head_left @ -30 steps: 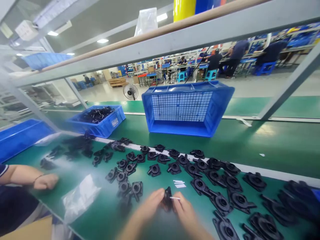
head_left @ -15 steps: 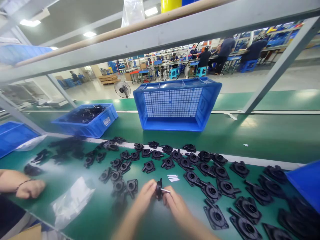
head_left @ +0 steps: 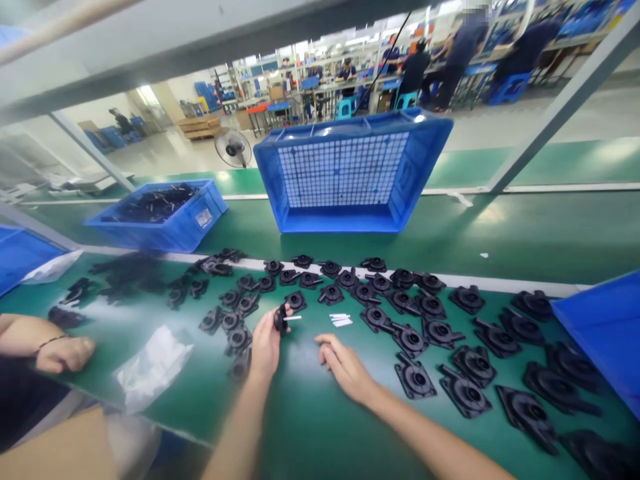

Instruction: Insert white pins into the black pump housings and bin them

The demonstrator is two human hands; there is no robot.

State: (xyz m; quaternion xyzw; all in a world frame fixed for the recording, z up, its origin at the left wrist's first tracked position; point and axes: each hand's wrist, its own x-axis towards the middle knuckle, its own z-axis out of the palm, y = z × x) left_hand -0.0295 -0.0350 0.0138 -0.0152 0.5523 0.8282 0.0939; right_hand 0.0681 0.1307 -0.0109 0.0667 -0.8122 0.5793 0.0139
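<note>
**Green tabletop strewn with black parts**

Green tabletop [head_left: 310,427] stretches before you, black housings [head_left: 440,333] spread across it. Your left hand [head_left: 265,343] pinches a black part [head_left: 281,319] with a white pin [head_left: 293,318] sticking out, seemingly seated in it. Your right hand [head_left: 345,363] rests open on the mat, holding nothing, near loose white pins [head_left: 341,320]. Behind stands a blue crate [head_left: 350,177].

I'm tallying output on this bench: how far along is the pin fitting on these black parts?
Done: the black part in the left hand has a white pin sticking out of it. In hand: only that part; the right hand lies open on the green table. Left: a few loose white pins and many black parts spread across the table; whether those carry pins cannot be told.
</note>
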